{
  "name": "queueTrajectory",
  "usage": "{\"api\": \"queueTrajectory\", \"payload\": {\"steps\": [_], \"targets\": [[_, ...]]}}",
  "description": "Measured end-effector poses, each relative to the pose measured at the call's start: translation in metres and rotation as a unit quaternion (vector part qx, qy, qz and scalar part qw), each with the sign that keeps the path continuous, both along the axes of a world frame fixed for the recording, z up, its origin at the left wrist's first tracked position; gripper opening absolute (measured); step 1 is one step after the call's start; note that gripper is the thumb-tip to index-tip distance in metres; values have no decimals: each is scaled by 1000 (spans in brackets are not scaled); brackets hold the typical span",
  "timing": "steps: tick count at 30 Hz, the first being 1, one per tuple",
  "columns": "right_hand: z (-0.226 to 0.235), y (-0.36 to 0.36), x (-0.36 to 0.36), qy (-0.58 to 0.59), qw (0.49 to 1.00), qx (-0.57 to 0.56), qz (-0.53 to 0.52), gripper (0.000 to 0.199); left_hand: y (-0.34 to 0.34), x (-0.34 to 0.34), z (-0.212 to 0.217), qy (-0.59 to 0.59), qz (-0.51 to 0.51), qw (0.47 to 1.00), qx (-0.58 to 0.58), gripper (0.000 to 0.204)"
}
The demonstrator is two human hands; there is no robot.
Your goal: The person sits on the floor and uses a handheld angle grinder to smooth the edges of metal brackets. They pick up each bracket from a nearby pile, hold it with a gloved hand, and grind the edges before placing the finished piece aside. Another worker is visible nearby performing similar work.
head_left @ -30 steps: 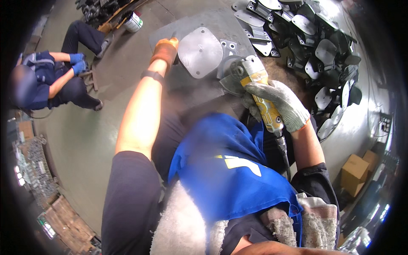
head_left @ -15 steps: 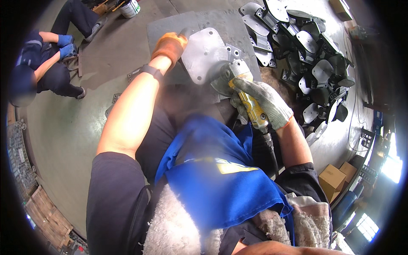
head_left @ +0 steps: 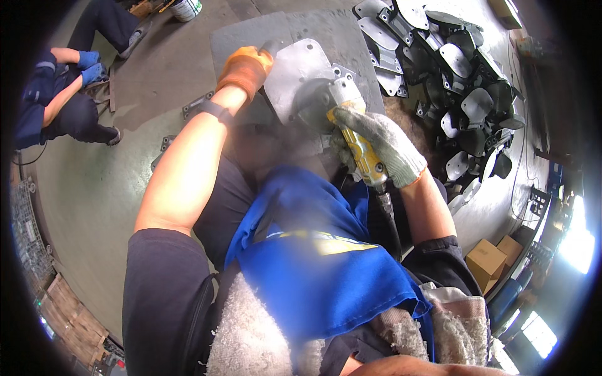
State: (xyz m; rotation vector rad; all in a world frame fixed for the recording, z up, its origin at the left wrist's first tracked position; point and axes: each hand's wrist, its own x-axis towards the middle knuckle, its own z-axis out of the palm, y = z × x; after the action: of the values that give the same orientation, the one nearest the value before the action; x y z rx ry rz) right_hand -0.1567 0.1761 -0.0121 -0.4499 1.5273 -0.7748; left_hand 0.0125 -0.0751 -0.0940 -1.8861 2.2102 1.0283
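A flat grey metal plate [head_left: 290, 70] with rounded corners and holes lies on a dark work surface [head_left: 244, 37] in front of me. At its left edge is my left hand [head_left: 244, 70] in an orange glove, closed on the plate's side; a dark tip sticks out past the glove, and the fingertips are hidden. My right hand [head_left: 382, 139], in a pale knit glove, is wrapped round a yellow angle grinder [head_left: 359, 153]. The grinder's disc, partly blurred, lies over the plate's right lower part. Beyond the disc shows a bracket end [head_left: 343, 73] with holes.
A big heap of metal brackets [head_left: 454, 59] covers the floor at the right. Left of me a person in blue gloves [head_left: 91, 67] sits bent forward. Dark brackets [head_left: 199, 103] lie by my left forearm. Cardboard boxes [head_left: 486, 266] stand at the lower right; a bucket [head_left: 186, 9] is far left.
The grinder and my right hand have moved slightly left, bringing the disc further over the plate. My left hand has shifted a little left, still at the plate's edge.
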Motion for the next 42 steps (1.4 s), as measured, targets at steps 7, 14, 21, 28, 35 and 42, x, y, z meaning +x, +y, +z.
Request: {"api": "queueTrajectory", "payload": {"steps": [7, 14, 21, 28, 35, 42], "targets": [[-8, 4, -5, -7, 1000, -22, -2, 44, -1, -1, -5, -6, -8, 1000, -21, 48], [-9, 3, -9, -20, 999, -42, -19, 42, -1, 0, -5, -15, -22, 999, -35, 46], [-31, 11, -21, 8, 999, -50, 4, 41, -1, -2, -1, -10, -19, 1000, -14, 51], [2, 2, -5, -22, 999, -12, -42, 40, 6, -3, 5, 5, -19, 999, -35, 48], [-20, -14, -16, 111, 979, -143, 98, 43, 4, -4, 6, -5, -52, 998, -37, 46], [24, -35, 16, 13, 998, -40, -45, 47, 3, 0, 6, 4, -47, 999, -22, 46]]}}
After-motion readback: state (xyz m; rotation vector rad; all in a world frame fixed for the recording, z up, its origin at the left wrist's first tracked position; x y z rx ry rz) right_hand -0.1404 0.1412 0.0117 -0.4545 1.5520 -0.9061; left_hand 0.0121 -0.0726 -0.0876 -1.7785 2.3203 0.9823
